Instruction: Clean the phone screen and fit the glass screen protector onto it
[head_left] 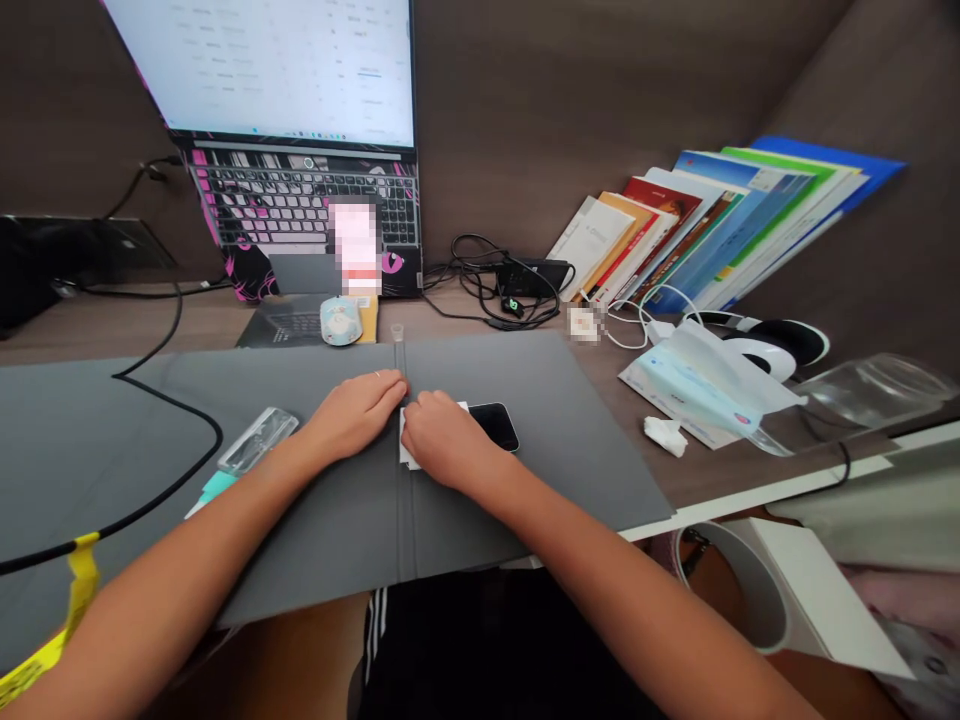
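My left hand [358, 415] rests on the grey desk mat [495, 520], with its fingers stretched out and close together. Its fingertips reach the seam of the mat, and nothing shows in it. Beside it, my right hand [444, 435] is closed over a folded white tissue [407, 450] and presses it down; most of the tissue is hidden under the fingers. A phone with a dark screen [496, 425] lies flat just right of this hand, partly covered by it. A clear plastic case [259, 440] lies left of my left forearm.
A laptop [300, 200] stands at the back, with a mouse [342, 321] before it. A charger with black cable [532, 280], leaning books [697, 230], headphones [765, 340], a face mask [697, 385], a crumpled tissue [665, 436] and a clear jar [877, 390] are to the right.
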